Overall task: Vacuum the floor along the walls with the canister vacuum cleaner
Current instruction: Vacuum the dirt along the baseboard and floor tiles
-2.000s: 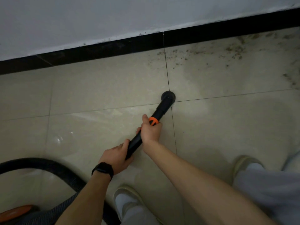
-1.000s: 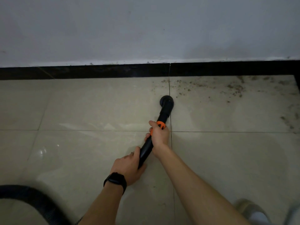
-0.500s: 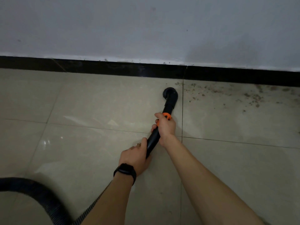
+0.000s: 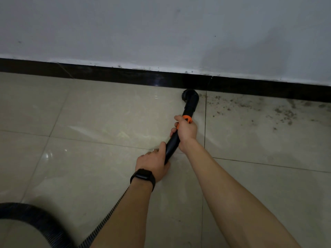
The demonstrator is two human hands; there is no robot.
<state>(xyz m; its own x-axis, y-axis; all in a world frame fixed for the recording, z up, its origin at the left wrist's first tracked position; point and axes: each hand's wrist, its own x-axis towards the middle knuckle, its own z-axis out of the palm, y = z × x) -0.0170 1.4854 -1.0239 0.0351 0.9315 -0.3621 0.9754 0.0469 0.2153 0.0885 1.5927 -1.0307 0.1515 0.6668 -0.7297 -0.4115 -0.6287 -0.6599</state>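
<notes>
**Both hands on the wand, brush head at the skirting**

The right hand (image 4: pixel 186 130) is wrapped closed around the black vacuum wand (image 4: pixel 172 144) just below its orange collar (image 4: pixel 187 119), knuckles up, thumb side toward the wall. The left hand (image 4: pixel 154 164) grips the same smooth, rigid tube lower down, fingers curled under it and the thumb lying along its top; a ring shows on one finger, and a black band watch (image 4: pixel 143 178) circles the wrist. Both forearms are bare and reach forward and down, the right one stretched long from the lower right corner, the left one coming up from the bottom edge.

Past the collar the wand bends into an elbow ending in a round, bristled brush head (image 4: pixel 188 95), which sits on the floor right up against the glossy black skirting board (image 4: pixel 125 76). A ribbed, corrugated hose (image 4: pixel 41 222) curves across the lower left corner, thick and matte.

The floor (image 4: pixel 89 176) is glossy beige tile with thin dark grout lines. Just right of the brush, brownish crumbs of dirt (image 4: pixel 279 111) speckle the tile along the skirting. Above stands a flat, pale grey painted wall (image 4: pixel 161 29), faintly stained.
</notes>
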